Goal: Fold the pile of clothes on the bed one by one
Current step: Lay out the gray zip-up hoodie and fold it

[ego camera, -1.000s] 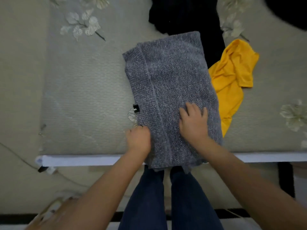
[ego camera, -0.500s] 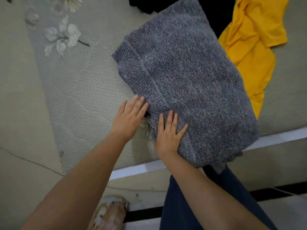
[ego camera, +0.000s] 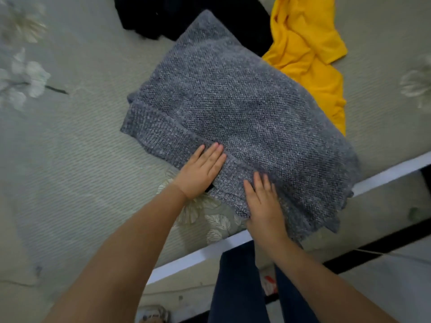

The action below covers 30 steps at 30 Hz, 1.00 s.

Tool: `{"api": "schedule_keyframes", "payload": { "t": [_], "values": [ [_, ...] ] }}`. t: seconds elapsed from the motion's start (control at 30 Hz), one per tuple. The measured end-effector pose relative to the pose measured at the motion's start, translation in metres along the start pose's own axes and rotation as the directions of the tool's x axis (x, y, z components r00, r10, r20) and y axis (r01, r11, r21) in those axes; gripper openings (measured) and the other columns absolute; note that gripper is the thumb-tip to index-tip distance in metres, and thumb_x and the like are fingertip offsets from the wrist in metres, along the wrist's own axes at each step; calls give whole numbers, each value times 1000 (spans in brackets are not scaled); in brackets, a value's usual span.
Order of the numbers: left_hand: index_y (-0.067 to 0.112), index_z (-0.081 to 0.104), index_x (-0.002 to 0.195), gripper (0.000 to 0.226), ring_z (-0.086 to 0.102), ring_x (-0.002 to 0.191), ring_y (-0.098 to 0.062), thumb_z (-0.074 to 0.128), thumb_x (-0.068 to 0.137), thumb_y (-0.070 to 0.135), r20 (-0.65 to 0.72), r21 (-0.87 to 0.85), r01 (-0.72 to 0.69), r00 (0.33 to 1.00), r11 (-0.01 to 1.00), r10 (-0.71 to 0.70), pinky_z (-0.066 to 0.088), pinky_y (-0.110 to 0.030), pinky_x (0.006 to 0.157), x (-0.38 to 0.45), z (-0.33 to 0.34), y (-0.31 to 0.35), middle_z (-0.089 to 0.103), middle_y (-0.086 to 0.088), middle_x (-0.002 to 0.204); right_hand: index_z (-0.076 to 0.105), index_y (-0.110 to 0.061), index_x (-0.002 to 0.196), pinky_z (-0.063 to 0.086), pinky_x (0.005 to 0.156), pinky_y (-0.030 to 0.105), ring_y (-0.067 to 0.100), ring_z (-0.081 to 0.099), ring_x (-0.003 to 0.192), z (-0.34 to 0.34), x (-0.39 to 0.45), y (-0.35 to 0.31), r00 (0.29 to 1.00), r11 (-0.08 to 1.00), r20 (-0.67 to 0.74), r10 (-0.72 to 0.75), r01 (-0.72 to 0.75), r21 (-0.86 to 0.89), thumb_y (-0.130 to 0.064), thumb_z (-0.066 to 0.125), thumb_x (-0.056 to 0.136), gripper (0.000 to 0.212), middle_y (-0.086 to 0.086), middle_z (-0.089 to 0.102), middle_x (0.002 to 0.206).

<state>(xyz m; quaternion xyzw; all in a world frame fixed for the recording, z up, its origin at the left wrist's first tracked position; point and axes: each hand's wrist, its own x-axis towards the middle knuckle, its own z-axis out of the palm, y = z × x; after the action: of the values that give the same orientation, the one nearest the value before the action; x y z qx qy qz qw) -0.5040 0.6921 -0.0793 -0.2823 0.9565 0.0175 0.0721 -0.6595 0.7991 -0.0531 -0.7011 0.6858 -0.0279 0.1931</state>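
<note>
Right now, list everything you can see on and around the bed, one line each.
grey knitted sweater: one, grey, folded on the bed near its front edge, one corner hanging over the edge
yellow cloth garment: one, yellow, crumpled on the bed beyond the sweater, partly under its far side
black cloth garment: one, black, at the far side of the bed, partly under the sweater
floral bedsheet: one, pale grey-green with white flowers, covering the bed
white bed edge: one, white, along the near side
left hand: one, fingers straight, flat on the sweater's ribbed band
right hand: one, fingers straight, flat on the sweater's near corner
legs in dark blue trousers: two, beside the bed
</note>
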Motion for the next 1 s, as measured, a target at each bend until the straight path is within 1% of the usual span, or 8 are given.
{"api": "schedule_keyframes", "payload": {
  "t": [0.2,0.27,0.4,0.57,0.63,0.77,0.83,1.0],
  "values": [
    [-16,60,102,42,64,94,-40,36,71,-4,-123,-166,62,989,984,-83,50,-52,71,2,-24,0,63,-29,105,58,16,108,29,87,63,58,48,107,-43,7,11,992,992,-110,-69,80,98,25,72,42,68,36,55,116],
    [-18,58,104,37,63,94,-43,53,68,-14,-146,-202,91,982,975,-122,48,-55,73,7,-47,0,62,-32,106,58,16,109,36,84,65,58,48,106,-69,10,17,986,985,-147,-83,103,137,25,62,49,60,36,55,115],
    [-18,59,102,66,63,92,-44,83,41,-16,-141,-214,153,973,965,-185,47,-54,74,30,-105,-3,62,-32,104,56,18,109,41,80,68,60,47,106,-129,20,33,974,978,-195,-117,147,151,20,55,48,61,38,54,115],
    [-15,63,98,30,66,88,-39,52,72,-5,-274,-17,28,961,999,-32,51,-51,68,90,-189,-10,65,-29,100,53,17,114,44,79,66,59,44,109,-203,33,68,961,988,-269,-70,104,111,25,70,41,76,39,50,120],
    [-12,66,94,39,67,85,-36,38,73,3,-289,72,-1,957,997,22,53,-48,65,124,-224,-9,67,-26,96,49,17,119,43,83,66,60,40,114,-232,41,90,948,988,-315,-50,93,121,24,68,46,76,39,46,124],
    [-13,66,91,38,67,81,-39,55,72,18,-275,224,-66,953,972,128,52,-49,56,198,-286,6,68,-27,93,40,15,127,32,101,59,55,29,126,-291,56,148,926,988,-376,-18,74,135,24,59,57,74,37,37,134],
    [-14,66,92,53,67,82,-40,64,72,35,-257,254,-105,951,961,172,51,-50,54,239,-312,18,67,-28,95,42,16,125,34,98,59,56,34,123,-319,61,185,918,992,-397,1,51,120,25,60,54,74,37,40,131],
    [-11,66,97,45,66,90,-36,37,74,15,-279,282,-173,926,944,253,53,-47,66,378,-358,68,67,-25,100,55,19,109,45,77,60,56,52,103,-389,76,309,850,999,-526,33,-23,25,27,69,31,79,39,55,112]
  ]
}}
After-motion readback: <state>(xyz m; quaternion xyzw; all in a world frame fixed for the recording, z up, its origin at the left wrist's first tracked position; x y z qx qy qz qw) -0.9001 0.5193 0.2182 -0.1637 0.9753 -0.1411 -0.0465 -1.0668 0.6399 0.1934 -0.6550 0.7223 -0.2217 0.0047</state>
